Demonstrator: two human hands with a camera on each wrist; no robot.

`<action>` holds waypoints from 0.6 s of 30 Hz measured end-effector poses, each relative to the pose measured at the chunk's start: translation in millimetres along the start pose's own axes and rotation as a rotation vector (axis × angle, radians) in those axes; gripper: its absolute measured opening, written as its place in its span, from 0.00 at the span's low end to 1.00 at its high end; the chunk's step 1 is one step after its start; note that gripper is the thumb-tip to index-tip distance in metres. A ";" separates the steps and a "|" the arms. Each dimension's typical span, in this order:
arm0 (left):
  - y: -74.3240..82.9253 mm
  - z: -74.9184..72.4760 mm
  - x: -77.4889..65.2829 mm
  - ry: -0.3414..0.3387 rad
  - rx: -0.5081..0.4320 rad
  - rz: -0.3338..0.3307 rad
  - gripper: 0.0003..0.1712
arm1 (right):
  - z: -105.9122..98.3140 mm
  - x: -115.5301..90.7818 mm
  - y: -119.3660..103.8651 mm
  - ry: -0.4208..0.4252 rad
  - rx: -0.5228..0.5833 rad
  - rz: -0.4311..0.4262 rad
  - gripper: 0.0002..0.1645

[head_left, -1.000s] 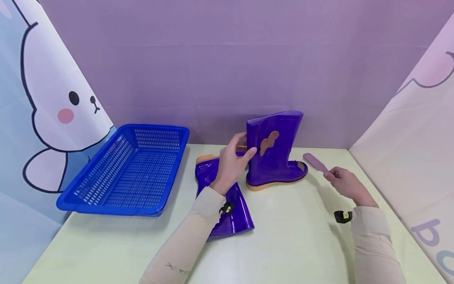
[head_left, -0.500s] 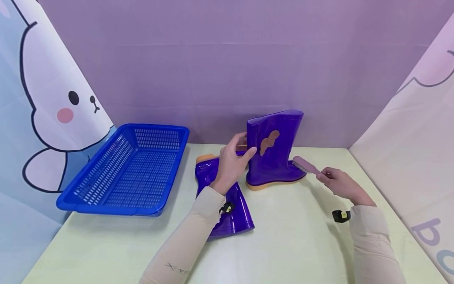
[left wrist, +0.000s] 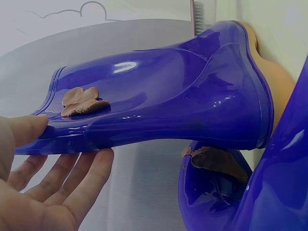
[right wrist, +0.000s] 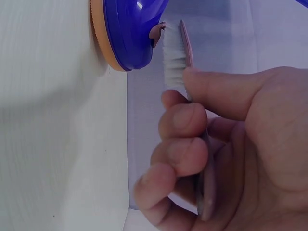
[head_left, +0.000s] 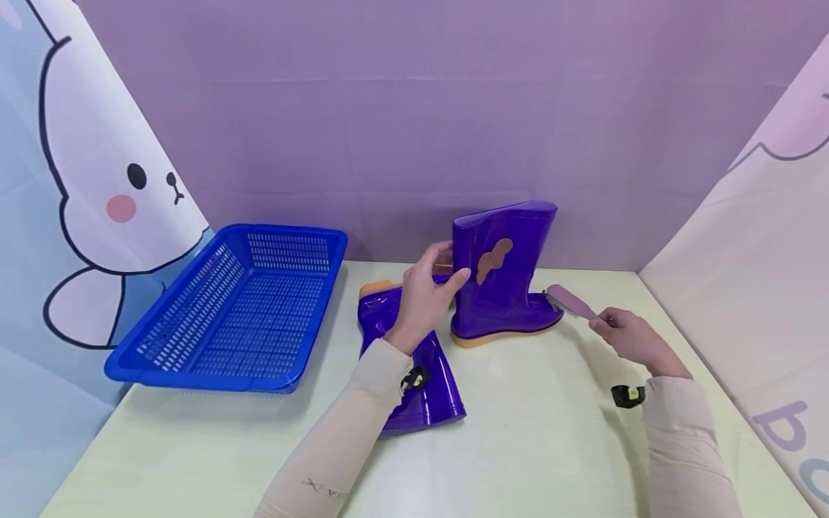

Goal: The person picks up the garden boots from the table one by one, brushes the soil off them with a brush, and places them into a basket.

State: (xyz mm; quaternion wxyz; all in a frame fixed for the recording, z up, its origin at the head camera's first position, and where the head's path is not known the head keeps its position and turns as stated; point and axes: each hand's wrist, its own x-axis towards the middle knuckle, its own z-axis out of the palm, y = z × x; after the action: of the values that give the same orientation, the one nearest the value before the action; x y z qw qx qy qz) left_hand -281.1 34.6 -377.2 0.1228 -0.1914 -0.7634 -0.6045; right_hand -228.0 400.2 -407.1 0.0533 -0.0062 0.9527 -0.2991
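A purple rain boot (head_left: pixel 512 302) with a tan sole stands upright. My left hand (head_left: pixel 424 298) grips the back of its shaft, thumb on the near side and fingers behind. A brown, clay-like patch (left wrist: pixel 84 102) sticks to the shaft, and a brown lump (right wrist: pixel 155 34) shows on the toe in the right wrist view. In my right hand (head_left: pixel 637 338) is a mauve-handled brush (head_left: pixel 571 301), its pale bristles (right wrist: pixel 173 55) right at the toe's lump. The second purple boot (head_left: pixel 434 381) lies on its side beneath my left forearm, with brown smear (left wrist: pixel 219 162) on it.
A blue plastic basket (head_left: pixel 201 380) stands on the left of the pale table (head_left: pixel 518 439). A purple cloth backdrop (head_left: pixel 401 129) rises close behind the boots. Printed cloth panels (head_left: pixel 758 309) flank both sides.
The brush has moved left from beside the toe to over it, then slightly back to the right. My left hand and both boots have stayed in place.
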 end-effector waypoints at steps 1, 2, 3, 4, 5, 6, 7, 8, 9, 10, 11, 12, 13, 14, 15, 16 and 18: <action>-0.1 0.0 0.2 -0.001 0.000 -0.002 0.26 | -0.5 -0.2 0.2 0.006 0.000 0.005 0.22; -0.2 -0.1 0.3 -0.002 0.000 -0.004 0.26 | -0.9 -0.3 0.3 0.012 -0.003 0.008 0.22; -0.2 -0.1 0.4 -0.003 -0.002 -0.005 0.26 | -1.3 -0.3 0.4 0.016 -0.003 0.012 0.22; -0.4 0.0 0.6 -0.004 -0.002 -0.008 0.26 | -1.7 -0.3 0.7 0.020 -0.004 0.013 0.22; -0.6 0.0 0.7 -0.005 -0.001 -0.009 0.26 | -2.1 -0.3 1.1 0.022 -0.006 0.018 0.22; -0.8 0.1 0.8 -0.005 0.000 -0.010 0.26 | -2.5 -0.3 1.7 0.023 -0.008 0.023 0.23; -0.9 0.1 0.9 -0.005 0.002 -0.012 0.26 | -2.8 -0.4 2.2 0.025 -0.011 0.028 0.23; -1.0 0.2 0.9 -0.006 0.003 -0.014 0.26 | -3.1 -0.4 2.9 0.031 -0.018 0.032 0.23; -1.0 0.2 0.9 -0.006 0.005 -0.016 0.26 | -3.6 -0.7 3.9 0.036 -0.024 0.037 0.23; -0.9 0.2 0.9 -0.007 0.006 -0.018 0.26 | -4.0 -0.8 4.3 0.045 -0.030 0.040 0.24; -0.7 0.1 0.8 -0.009 0.006 -0.019 0.27 | -4.2 -1.0 4.4 0.057 -0.038 0.040 0.24; -0.7 0.1 0.7 -0.010 0.006 -0.020 0.27 | -4.3 -1.2 4.2 0.071 -0.043 0.037 0.24; -0.6 0.1 0.8 -0.011 0.006 -0.020 0.27 | -4.4 -1.3 3.6 0.084 -0.048 0.033 0.24; -0.6 0.1 0.7 -0.012 0.005 -0.020 0.27 | -4.3 -1.2 2.6 0.097 -0.047 0.028 0.24; -0.6 0.1 0.7 -0.013 0.005 -0.020 0.27 | -4.1 -1.1 1.2 0.108 -0.044 0.019 0.24; -0.5 0.0 0.7 -0.013 0.004 -0.020 0.27 | -3.5 -0.7 -0.9 0.117 -0.038 0.008 0.24; -0.8 -0.1 0.9 -0.011 0.004 -0.018 0.26 | -1.8 0.8 -4.5 0.124 -0.031 -0.020 0.24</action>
State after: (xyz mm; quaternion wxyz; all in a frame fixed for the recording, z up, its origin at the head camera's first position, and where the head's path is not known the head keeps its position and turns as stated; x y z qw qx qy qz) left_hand -282.2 34.4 -377.5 0.1136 -0.1877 -0.7669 -0.6031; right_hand -229.1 397.5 -403.2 -0.0091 0.0023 0.9586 -0.2846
